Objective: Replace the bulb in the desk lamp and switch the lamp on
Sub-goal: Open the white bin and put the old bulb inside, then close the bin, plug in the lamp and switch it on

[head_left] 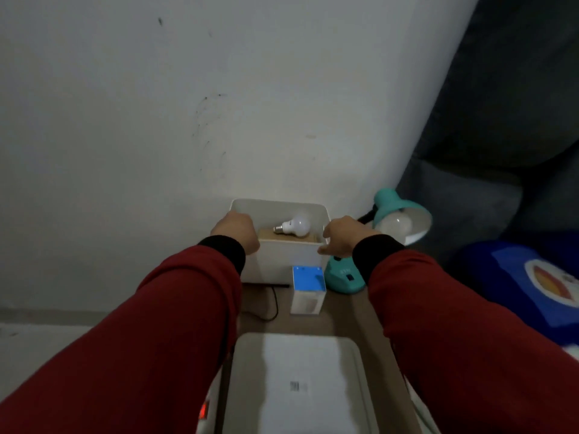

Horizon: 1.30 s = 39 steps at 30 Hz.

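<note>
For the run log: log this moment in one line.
left hand and right hand: gripping white bin sides | spare bulb: in bin | lamp: unlit

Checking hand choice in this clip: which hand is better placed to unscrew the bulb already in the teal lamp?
Probably the right hand. It grips the white bin's right wall, directly beside the teal lamp and its fitted bulb. The left hand grips the far wall and would have to cross the bin.

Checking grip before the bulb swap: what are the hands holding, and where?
Both grip the white bin: left hand on its left rim, right hand on its right rim.
</note>
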Available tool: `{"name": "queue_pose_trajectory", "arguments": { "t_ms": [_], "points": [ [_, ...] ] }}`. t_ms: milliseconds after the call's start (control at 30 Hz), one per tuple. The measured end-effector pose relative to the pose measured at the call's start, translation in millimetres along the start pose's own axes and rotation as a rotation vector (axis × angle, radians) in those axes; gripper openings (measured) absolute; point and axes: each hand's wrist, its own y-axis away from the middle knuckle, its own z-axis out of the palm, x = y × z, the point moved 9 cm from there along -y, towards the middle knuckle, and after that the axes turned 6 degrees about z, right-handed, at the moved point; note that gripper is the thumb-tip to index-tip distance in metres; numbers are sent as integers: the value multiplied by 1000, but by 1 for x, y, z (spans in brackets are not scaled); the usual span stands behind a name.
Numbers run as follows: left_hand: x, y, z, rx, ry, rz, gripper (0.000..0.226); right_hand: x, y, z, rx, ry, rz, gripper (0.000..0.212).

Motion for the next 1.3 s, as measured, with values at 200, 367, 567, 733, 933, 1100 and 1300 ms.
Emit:
{"name": "queue_pose_trajectory", "arguments": {
  "t_ms": [200,367,567,733,933,1100,1300],
  "points": [
    [-2,76,42,13,141,4,51,16,84,50,-9,-149,23,51],
    [-3,143,103,97,413,8,64,24,152,102,61,-360,8,54],
    [-7,200,188,5,457,-16,81,48,177,198,-18,-515,165,81],
    [-14,210,221,-78,354,-58,82,62,172,255,-83,-516,247,89],
    [-16,212,239,-189,331,-137,86,63,178,263,-120,-473,252,80],
    [-13,211,230,-137,293,-136,86,64,175,260,-100,-504,255,84],
    [-12,204,212,-58,279,-99,89,75,177,230,5,-591,253,77]
  ]
}}
